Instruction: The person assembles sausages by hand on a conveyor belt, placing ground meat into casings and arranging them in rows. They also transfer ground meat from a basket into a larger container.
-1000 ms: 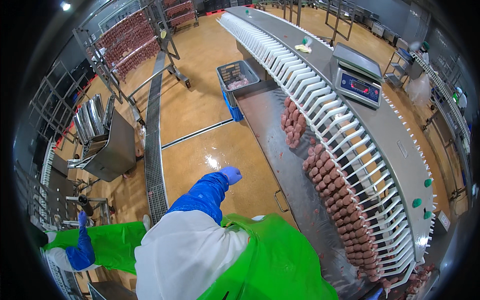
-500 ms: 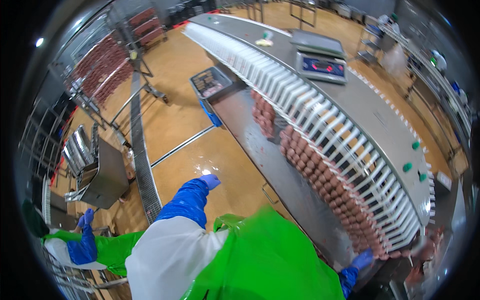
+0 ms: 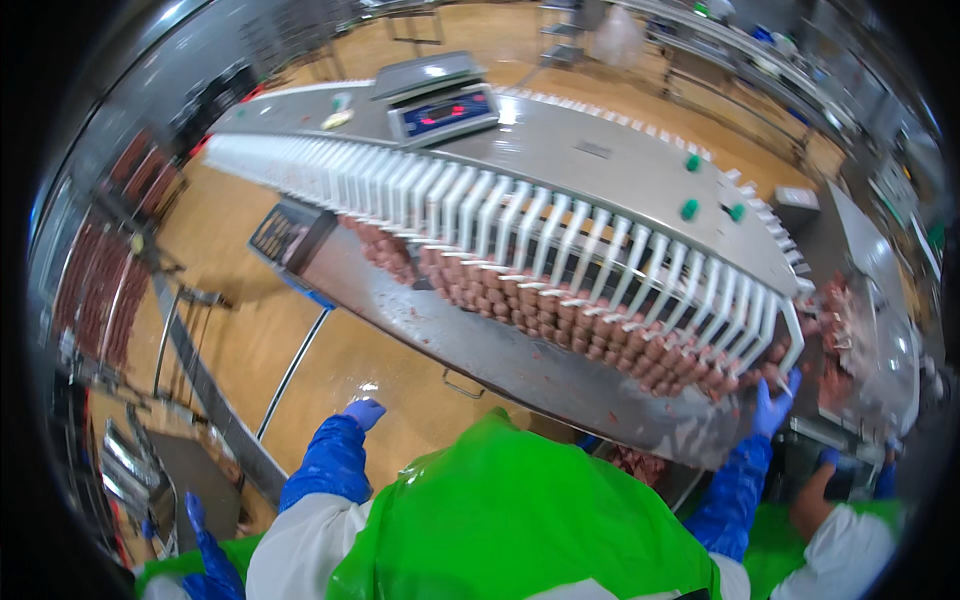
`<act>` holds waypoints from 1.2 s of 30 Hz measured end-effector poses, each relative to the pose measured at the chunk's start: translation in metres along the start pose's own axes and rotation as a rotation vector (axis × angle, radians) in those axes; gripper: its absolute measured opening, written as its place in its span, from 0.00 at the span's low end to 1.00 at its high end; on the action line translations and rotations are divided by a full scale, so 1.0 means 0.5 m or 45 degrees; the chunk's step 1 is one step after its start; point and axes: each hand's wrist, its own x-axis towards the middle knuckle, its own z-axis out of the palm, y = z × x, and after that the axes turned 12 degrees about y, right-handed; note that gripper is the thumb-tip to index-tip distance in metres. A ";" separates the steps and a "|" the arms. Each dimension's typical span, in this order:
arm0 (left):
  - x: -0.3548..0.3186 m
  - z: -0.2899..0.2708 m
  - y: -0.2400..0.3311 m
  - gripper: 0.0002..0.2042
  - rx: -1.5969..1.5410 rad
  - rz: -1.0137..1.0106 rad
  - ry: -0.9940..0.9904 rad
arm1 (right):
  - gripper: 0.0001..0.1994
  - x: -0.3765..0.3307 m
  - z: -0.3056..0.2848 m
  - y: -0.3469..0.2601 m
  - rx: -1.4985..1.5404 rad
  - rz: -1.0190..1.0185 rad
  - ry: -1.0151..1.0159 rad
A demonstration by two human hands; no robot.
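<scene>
A curved row of white hooks [image 3: 510, 225] runs along the edge of a steel machine top. Strings of pinkish-brown sausage links [image 3: 560, 320] hang from it in dense loops. My right hand [image 3: 768, 410], in a blue-violet glove, is raised at the right end of the row. Its thumb and fingers are around the end of the sausage string beside the last hook; the exact grip is partly hidden. My left hand [image 3: 365, 412], gloved alike, hangs away from the machine above the floor, fingers curled in, nothing visible in it.
Below the hooks lies a steel tray [image 3: 440, 335], with a grey crate [image 3: 290, 235] at its far left end. A scale [image 3: 440, 112] stands on the machine top [image 3: 560, 140]. Co-workers' gloved hands [image 3: 195, 510] and a sleeve [image 3: 845, 545] show at lower left and right. Meat [image 3: 835, 340] lies at right.
The view has swung right. My right hand has risen from the lowest links to the end of the hook row. My left hand stays out over the floor.
</scene>
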 end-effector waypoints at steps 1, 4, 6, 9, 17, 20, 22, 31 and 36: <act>0.023 0.000 -0.001 0.24 -0.026 0.035 -0.021 | 0.26 -0.001 0.004 0.022 0.259 0.212 -0.005; -0.002 0.025 -0.008 0.23 -0.173 0.073 0.032 | 0.04 0.004 0.061 -0.038 0.118 0.362 -0.154; 0.011 0.045 -0.033 0.22 -0.242 0.190 0.099 | 0.04 -0.024 0.072 0.039 0.239 0.237 -0.171; 0.049 0.074 -0.024 0.21 -0.247 0.286 -0.062 | 0.09 -0.121 0.083 0.094 0.070 0.274 0.174; 0.114 0.109 0.045 0.18 -0.382 0.173 -0.071 | 0.14 -0.321 0.135 0.007 -0.028 0.366 -0.192; 0.116 0.118 0.043 0.19 -0.412 0.247 0.011 | 0.13 -0.277 0.095 0.007 -0.037 0.269 -0.311; 0.104 0.130 0.057 0.19 -0.486 0.211 -0.022 | 0.18 -0.200 0.043 0.004 -0.147 0.056 -0.009; 0.097 0.115 -0.012 0.19 -0.437 0.079 -0.137 | 0.30 0.041 -0.023 0.179 -0.071 0.184 -0.141; 0.078 0.107 -0.026 0.17 -0.528 0.019 -0.028 | 0.17 -0.095 0.054 0.178 0.246 0.613 -0.013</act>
